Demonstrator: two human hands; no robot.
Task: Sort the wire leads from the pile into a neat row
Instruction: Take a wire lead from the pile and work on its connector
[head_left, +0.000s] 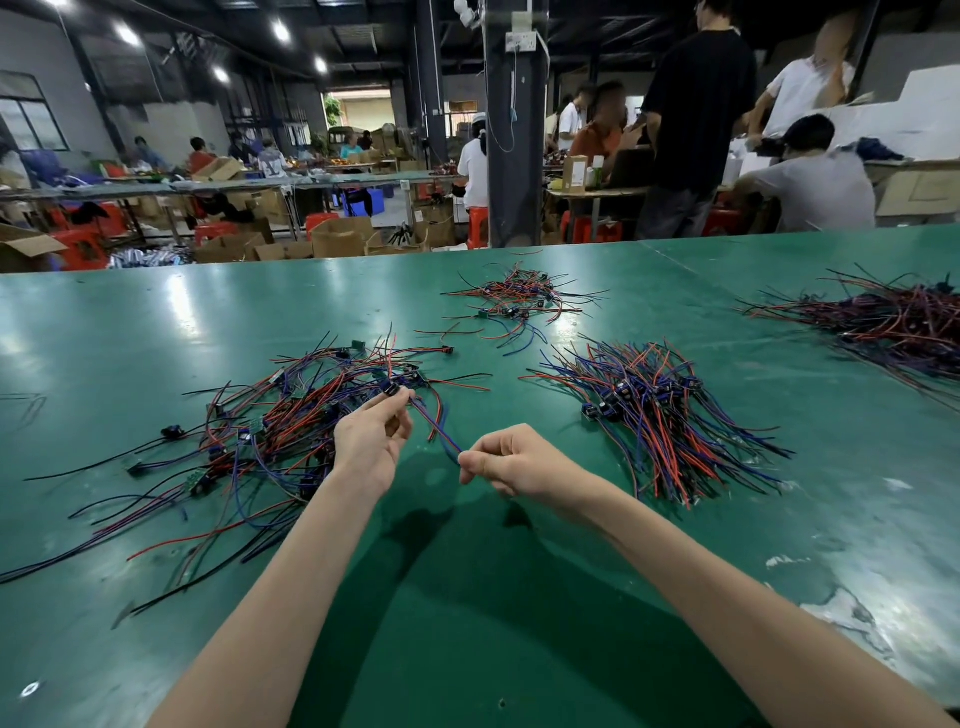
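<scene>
A tangled pile of red, blue and black wire leads (280, 431) with small black connectors lies on the green table (467, 597) to the left. One wire lead (435, 426) stretches between my hands above the table. My left hand (371, 441) pinches its black connector end at the edge of the pile. My right hand (511, 462) pinches the free ends of its red and blue wires. To the right lies a sorted bundle of leads (654, 415), its wires roughly side by side with the connectors at the far left end.
A smaller loose heap of leads (519, 301) lies farther back at centre. A large dark heap of leads (893, 327) sits at the far right. Beyond the table's far edge stand a dark pillar (514, 156), other benches, boxes and several people.
</scene>
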